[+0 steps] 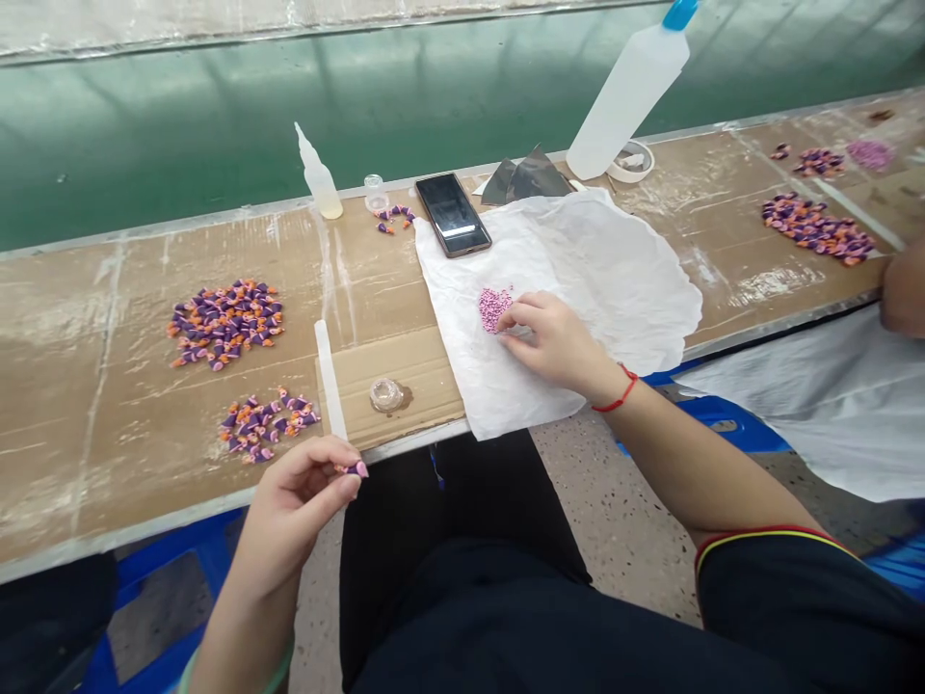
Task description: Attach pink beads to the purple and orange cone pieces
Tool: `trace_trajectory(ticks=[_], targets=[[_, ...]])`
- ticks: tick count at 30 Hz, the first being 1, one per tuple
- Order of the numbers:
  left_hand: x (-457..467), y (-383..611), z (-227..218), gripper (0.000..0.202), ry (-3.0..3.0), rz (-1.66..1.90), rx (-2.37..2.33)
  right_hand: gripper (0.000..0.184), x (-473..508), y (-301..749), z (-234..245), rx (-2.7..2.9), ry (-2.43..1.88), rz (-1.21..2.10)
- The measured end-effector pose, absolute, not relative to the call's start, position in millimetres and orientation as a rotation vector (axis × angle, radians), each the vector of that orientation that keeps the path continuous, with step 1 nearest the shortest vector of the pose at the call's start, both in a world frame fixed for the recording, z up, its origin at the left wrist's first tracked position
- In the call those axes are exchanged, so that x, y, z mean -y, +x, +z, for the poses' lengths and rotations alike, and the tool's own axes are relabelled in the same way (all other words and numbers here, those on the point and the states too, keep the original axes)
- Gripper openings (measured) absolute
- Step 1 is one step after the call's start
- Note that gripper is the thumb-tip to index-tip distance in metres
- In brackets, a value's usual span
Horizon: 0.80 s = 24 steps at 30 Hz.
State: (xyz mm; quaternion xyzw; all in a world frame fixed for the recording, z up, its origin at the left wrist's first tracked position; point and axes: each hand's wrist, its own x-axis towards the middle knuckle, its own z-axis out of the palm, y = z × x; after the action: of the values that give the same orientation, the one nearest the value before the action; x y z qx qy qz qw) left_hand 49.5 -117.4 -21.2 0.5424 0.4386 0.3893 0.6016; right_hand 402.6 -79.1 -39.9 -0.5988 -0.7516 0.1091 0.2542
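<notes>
Between thumb and fingers, my left hand (307, 496) pinches a small purple and pink figurine (356, 469) just off the table's front edge. My right hand (553, 342) rests on a white cloth (599, 260), fingertips together at the edge of a heap of tiny pink beads (492, 308); whether a bead is between them is hidden. Two piles of similar purple, pink and orange pieces lie on the left, a larger pile (227, 323) and a smaller pile (264, 424). A small clear glue dish (385, 394) sits on a cardboard piece (423, 371) between my hands.
A phone (454, 214) lies on the cloth's far corner. Behind stand a small dropper bottle (318, 173), a large white bottle (627, 101) and a tape roll (632, 161). More pieces (816, 228) lie at the right, near another person's arm (905, 289). A white strip (330, 381) lies left of the cardboard.
</notes>
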Motion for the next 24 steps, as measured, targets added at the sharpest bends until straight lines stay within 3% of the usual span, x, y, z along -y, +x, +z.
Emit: trace_trajectory(ticks=[24], targets=[[131.6, 70.0, -29.6, 0.023, 1.273, 0.818, -1.027, 0.020, 69.7, 394.5, -50.0, 2.283, -1.645, 0.018]])
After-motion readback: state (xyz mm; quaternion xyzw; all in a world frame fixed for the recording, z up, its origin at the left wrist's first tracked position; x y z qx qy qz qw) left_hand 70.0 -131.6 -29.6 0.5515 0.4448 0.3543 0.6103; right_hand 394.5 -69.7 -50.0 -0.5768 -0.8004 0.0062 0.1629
